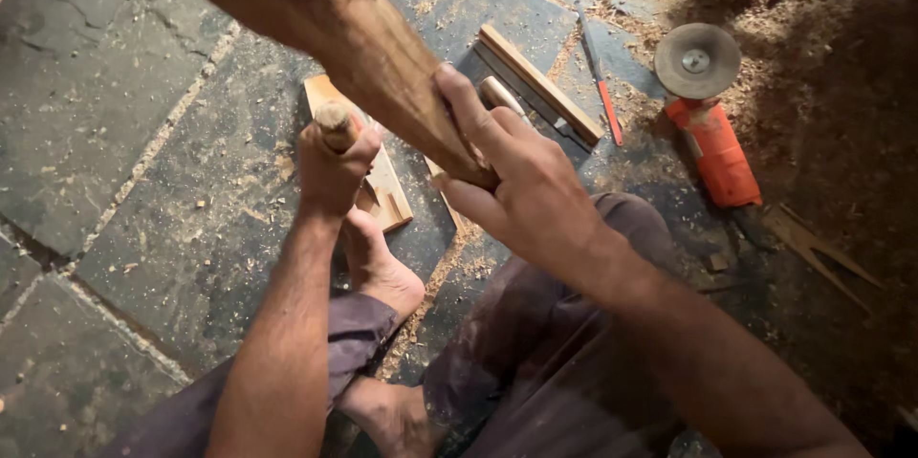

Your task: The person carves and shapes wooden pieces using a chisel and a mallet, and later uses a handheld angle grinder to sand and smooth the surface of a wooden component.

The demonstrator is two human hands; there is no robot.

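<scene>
My right hand (516, 176) grips the narrow lower end of a long brown wooden piece (354, 28) that rises toward the top left of the head view and widens close to the camera. My left hand (330, 171) is closed around the round wooden handle of a tool (335, 123); the rest of the tool is hidden behind the hand. Both hands sit just above a pale wooden block (387, 190) that lies on the stone floor. My bare foot (378, 267) rests by that block.
An orange angle grinder (712, 138) with a grey disc (697, 60) lies at the right beside a heap of sawdust (813, 28). A wooden-backed try square (540, 85) and a red-handled tool (607, 104) lie behind my hands. Shavings litter the grey stone slabs (115, 85).
</scene>
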